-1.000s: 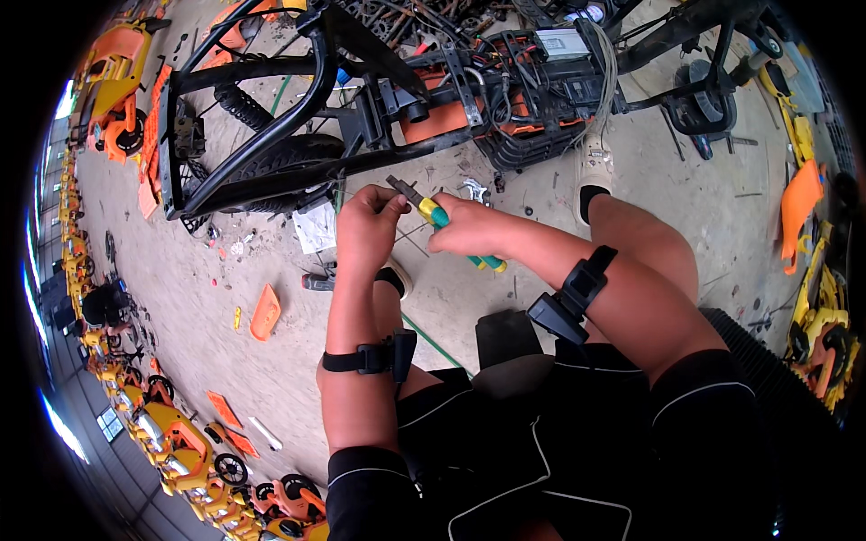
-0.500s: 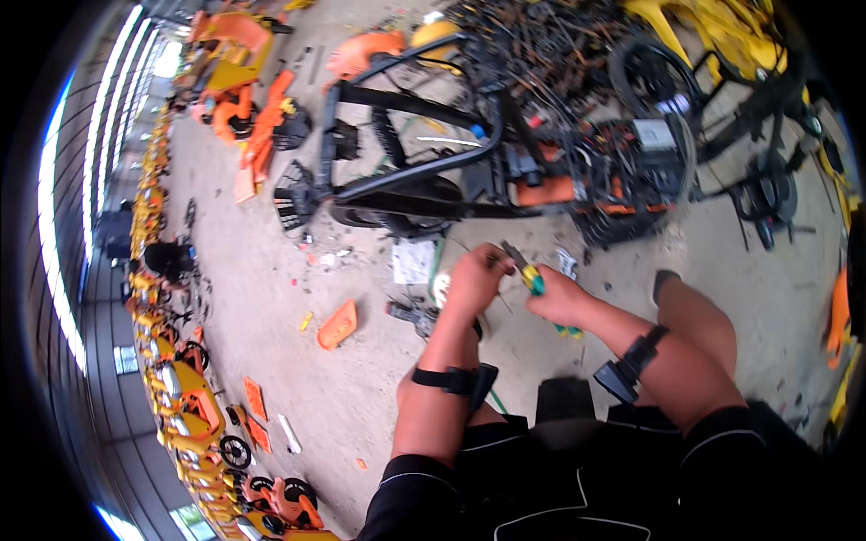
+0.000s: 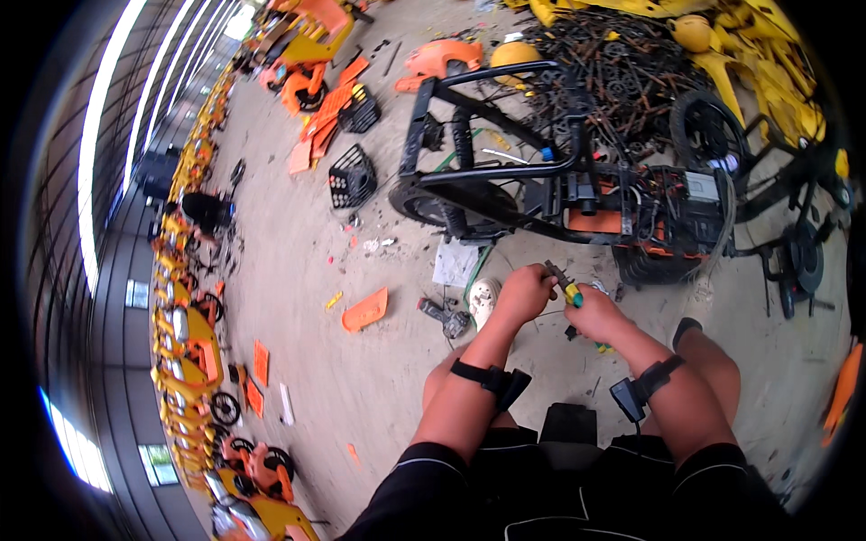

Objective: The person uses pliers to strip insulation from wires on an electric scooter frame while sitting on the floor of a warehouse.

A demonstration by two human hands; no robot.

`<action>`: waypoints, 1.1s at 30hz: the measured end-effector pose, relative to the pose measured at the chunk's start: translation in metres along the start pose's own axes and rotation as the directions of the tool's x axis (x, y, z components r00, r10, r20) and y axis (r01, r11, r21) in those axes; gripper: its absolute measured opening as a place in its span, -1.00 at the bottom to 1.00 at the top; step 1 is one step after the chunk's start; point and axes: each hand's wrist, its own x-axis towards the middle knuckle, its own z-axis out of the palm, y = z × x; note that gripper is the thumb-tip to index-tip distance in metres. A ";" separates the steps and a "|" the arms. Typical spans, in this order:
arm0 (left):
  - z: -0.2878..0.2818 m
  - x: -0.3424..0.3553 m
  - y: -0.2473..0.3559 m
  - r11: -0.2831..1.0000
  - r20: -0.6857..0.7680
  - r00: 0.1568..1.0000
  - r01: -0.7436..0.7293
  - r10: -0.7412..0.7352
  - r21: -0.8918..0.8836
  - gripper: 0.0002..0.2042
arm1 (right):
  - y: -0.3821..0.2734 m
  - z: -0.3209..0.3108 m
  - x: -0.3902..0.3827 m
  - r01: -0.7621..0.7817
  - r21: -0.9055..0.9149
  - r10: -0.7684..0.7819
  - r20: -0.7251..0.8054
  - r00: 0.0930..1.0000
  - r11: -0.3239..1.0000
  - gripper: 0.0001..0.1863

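Note:
My right hand (image 3: 597, 316) is closed round a pair of pliers (image 3: 574, 293) with yellow and green handles. The ends of the handles show below that hand. The metal jaws point up and left, at the fingertips of my left hand (image 3: 526, 294). Those fingers are pinched together beside the jaws; whatever they hold is too small to make out. Both hands are above the floor in front of my knees, on the near side of a stripped black scooter frame (image 3: 505, 117) with wiring exposed.
A cordless power tool (image 3: 444, 317) and an orange plastic panel (image 3: 365, 311) lie on the floor to the left. Beyond the frame is a heap of dark metal parts (image 3: 600, 86) beside yellow panels (image 3: 767, 72). Yellow scooters (image 3: 189, 334) line the far left, where a person (image 3: 206, 212) crouches.
The view has swung, so the frame and floor items sit farther right and mostly lower. My hands stay close together, the pliers still in the right and their jaws at the left fingertips.

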 end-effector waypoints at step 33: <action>-0.004 0.035 0.014 0.991 -0.012 0.999 0.029 -0.030 -0.131 -0.77 | 0.018 -0.018 0.036 -0.185 0.309 0.126 0.201 0.971 0.933 -0.40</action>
